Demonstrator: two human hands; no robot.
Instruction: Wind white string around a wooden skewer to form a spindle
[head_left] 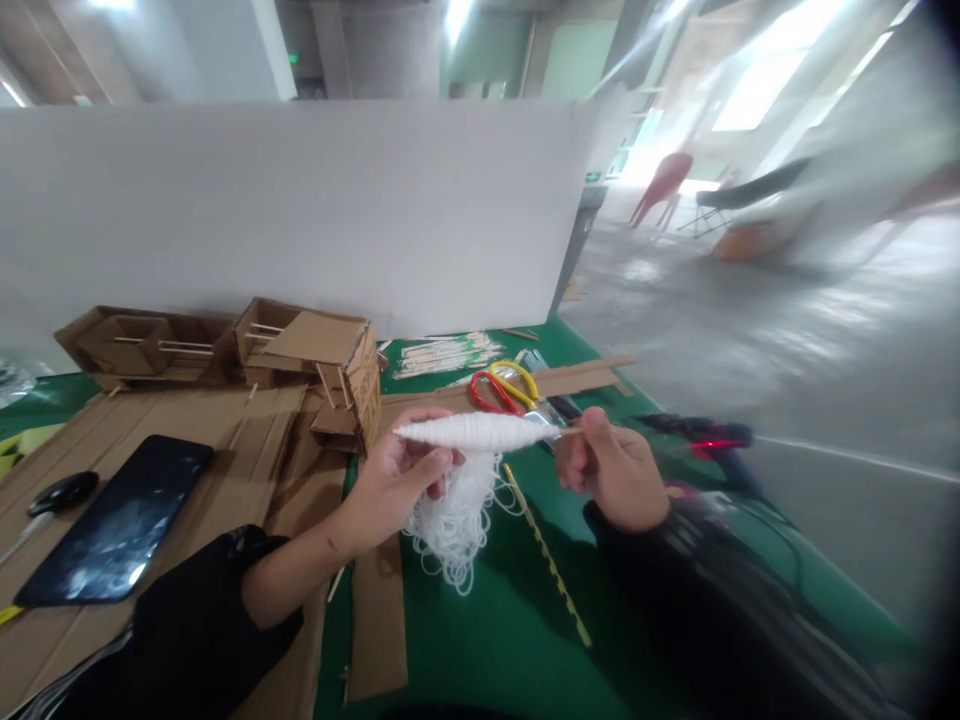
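A spindle of white string (484, 432), thick in the middle and tapered at both ends, is held level between my hands above the table. My left hand (409, 470) grips its left end, with the thumb in front and the fingers behind. My right hand (615, 470) pinches the thin wooden stick (571, 430) that sticks out of the right end. Below the spindle lies a loose, tangled heap of white string (454, 525); part of it is hidden by my left hand.
Behind are scissors (502, 388) with red and yellow handles and a bundle of sticks (446, 355). A yellow patterned strip (551, 560) lies on the green table (495, 650). Leftward are a cardboard model (322, 345), a phone (120, 520) and a mouse (64, 493). A glue gun (720, 440) rests at right.
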